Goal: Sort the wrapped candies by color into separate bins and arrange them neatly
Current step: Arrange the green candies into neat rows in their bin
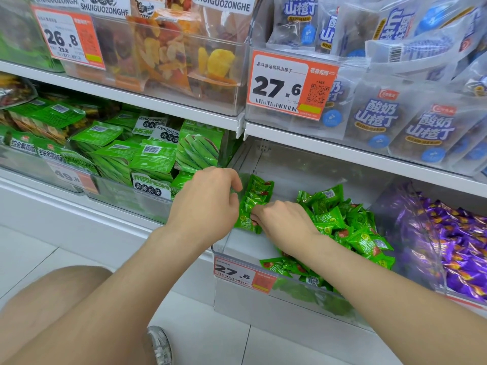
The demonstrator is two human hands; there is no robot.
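Note:
A clear plastic bin [237,248] on the lowest shelf holds green wrapped candies. A neat upright row of green candies [257,197] stands against the bin's left wall. My left hand [208,198] is at the left end of that row with fingers curled against it. My right hand [283,219] pinches a green candy at the row's near end. A loose heap of green candies [350,227] fills the right side of the bin. To the right, another bin holds purple wrapped candies [458,246].
A price tag reading 27.8 [243,273] hangs on the bin's front. Green snack packs [155,156] fill the bin to the left. Shelves above carry dried fruit bags [168,48] and blue-white packs [395,119]. My knee and shoe show over the white tiled floor.

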